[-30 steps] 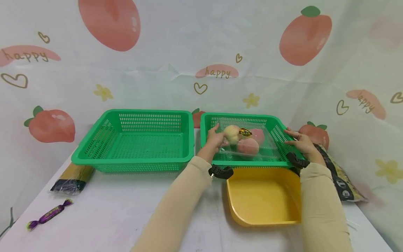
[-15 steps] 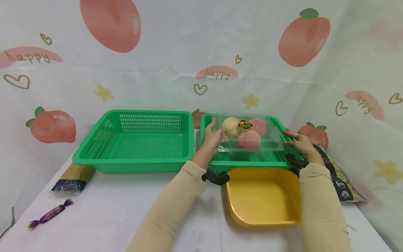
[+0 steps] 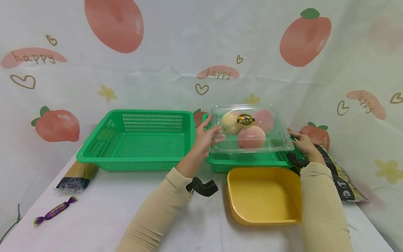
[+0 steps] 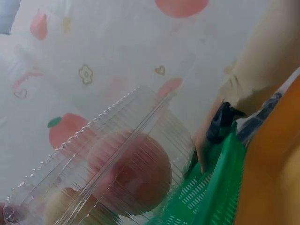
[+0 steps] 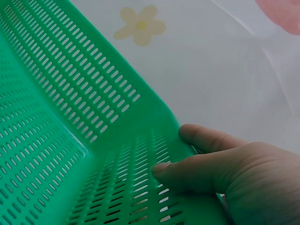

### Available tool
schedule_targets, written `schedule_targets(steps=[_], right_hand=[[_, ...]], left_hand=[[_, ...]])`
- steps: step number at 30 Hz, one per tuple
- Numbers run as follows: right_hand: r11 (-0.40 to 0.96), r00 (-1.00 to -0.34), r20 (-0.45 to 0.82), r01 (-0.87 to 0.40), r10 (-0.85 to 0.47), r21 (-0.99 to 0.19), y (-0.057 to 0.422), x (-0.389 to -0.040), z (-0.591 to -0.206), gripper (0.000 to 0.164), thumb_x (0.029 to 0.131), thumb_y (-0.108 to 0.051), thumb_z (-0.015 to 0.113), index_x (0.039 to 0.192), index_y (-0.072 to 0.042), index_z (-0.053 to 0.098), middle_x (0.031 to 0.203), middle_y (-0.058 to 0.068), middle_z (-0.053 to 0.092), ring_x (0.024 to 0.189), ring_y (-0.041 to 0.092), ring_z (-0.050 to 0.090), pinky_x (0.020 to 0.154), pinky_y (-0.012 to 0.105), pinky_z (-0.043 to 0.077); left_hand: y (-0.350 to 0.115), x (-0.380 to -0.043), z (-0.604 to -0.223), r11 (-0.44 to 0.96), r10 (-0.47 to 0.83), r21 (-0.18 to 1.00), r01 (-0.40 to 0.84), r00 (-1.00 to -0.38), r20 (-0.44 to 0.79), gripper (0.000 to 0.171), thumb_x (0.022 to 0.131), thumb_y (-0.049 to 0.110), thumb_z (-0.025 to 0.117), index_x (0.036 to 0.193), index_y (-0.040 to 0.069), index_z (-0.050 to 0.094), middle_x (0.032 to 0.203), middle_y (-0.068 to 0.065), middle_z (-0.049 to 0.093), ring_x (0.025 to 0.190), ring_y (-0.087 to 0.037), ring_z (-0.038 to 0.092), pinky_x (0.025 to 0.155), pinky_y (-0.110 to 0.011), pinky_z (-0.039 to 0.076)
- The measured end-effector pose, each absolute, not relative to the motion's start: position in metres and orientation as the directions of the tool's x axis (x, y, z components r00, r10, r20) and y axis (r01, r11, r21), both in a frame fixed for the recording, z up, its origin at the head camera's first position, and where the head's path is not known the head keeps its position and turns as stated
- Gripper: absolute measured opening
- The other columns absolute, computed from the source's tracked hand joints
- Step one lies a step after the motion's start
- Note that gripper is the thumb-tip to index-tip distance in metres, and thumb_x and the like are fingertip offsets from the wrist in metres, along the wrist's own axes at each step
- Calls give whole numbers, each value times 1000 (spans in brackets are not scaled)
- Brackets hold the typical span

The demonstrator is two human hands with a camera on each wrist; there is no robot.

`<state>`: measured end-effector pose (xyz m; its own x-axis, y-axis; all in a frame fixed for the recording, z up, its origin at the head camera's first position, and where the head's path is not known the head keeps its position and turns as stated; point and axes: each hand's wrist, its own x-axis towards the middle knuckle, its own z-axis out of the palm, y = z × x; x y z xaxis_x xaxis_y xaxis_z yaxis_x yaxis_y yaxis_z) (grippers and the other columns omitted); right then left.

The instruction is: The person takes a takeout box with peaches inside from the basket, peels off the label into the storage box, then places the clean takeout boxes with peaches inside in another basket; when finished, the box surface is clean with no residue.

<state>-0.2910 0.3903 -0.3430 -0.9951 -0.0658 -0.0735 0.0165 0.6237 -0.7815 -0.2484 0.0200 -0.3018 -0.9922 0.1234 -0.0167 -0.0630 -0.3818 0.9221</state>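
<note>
My left hand (image 3: 200, 141) grips the left end of a clear plastic fruit box (image 3: 217, 148), thumb on the near side. Inside the box show a pale yellow peach (image 3: 230, 123) and pinkish peaches (image 3: 252, 137), under a dark oval label (image 3: 246, 120). The box is raised over the right green basket (image 3: 245, 163), tilted toward me. In the left wrist view its ridged lid (image 4: 117, 161) fills the lower part. My right hand (image 3: 306, 146) holds that basket's right rim, with the thumb inside and a finger outside in the right wrist view.
Another green basket (image 3: 135, 161) stands at the left. A yellow basin (image 3: 264, 196) sits in front of the right basket. A golden-black packet (image 3: 77, 176) and a purple wrapped candy (image 3: 56, 210) lie at left. A black-and-yellow bag (image 3: 341, 180) rests at far right.
My left hand has lifted the fruit box up out of the right basket and toward me, its arm shifting left. My right hand has stayed on the basket rim.
</note>
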Motion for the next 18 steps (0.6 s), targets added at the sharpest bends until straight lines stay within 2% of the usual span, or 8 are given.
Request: schedule_targets(steps=[3,5,7,10,13,15,17,18], right_hand=[[615,-996,-71,21,-57,-788,391,-291,-343,56,95,-7,47,144,2,21,154,10,5,142,38,2,112,52,20],[625,-996,-76,25,-55,-780,391,-292,-343,56,96,-8,47,145,1,21,154,11,6,142,38,4,110,41,32],[626,-995,-84,35,-50,-779,391,-292,-343,57,96,-9,48,145,-1,21,154,10,6,142,39,8,99,24,43],[627,-995,-93,44,-46,-778,390,-293,-344,58,95,-12,51,145,-3,23,155,9,6,141,39,13,73,6,42],[627,-995,-80,29,-53,-779,391,-295,-344,59,94,-10,53,145,-2,25,154,12,6,141,40,11,98,24,43],[639,-996,-67,13,-60,-769,391,-295,-344,59,93,-8,53,145,-1,24,154,14,5,142,41,6,110,43,31],[645,-996,-56,1,-64,-764,392,-295,-345,59,93,-8,53,145,-1,24,154,15,5,142,41,1,111,60,14],[648,-997,-50,-3,-64,-761,393,-295,-345,59,93,-8,52,145,0,24,154,15,5,142,41,1,111,61,13]], left_hand=[[11,-238,-301,-377,146,925,-41,-989,16,60,94,3,51,145,26,32,71,2,59,55,-6,64,67,-25,57],[4,-230,-301,-379,153,924,-40,-988,20,59,93,4,52,145,27,33,70,2,60,56,-6,65,67,-25,57],[-3,-222,-302,-383,161,923,-37,-987,27,59,93,4,52,144,27,34,70,2,62,56,-7,66,66,-24,57],[-15,-209,-303,-395,173,917,-50,-985,21,58,93,4,52,143,28,36,70,3,64,58,-7,67,66,-24,57],[-29,-193,-305,-397,201,916,-54,-979,29,59,94,4,50,144,29,33,72,4,66,61,-8,68,66,-22,56],[-39,-183,-307,-393,209,917,-65,-978,20,60,93,4,50,144,29,33,72,5,68,63,-7,68,64,-21,56],[-49,-173,-309,-390,221,918,-74,-975,15,61,93,3,49,145,28,31,74,5,69,65,-7,68,63,-20,55],[-53,-168,-310,-385,225,919,-83,-974,6,61,94,3,49,146,28,31,74,6,69,66,-7,68,63,-20,55]])
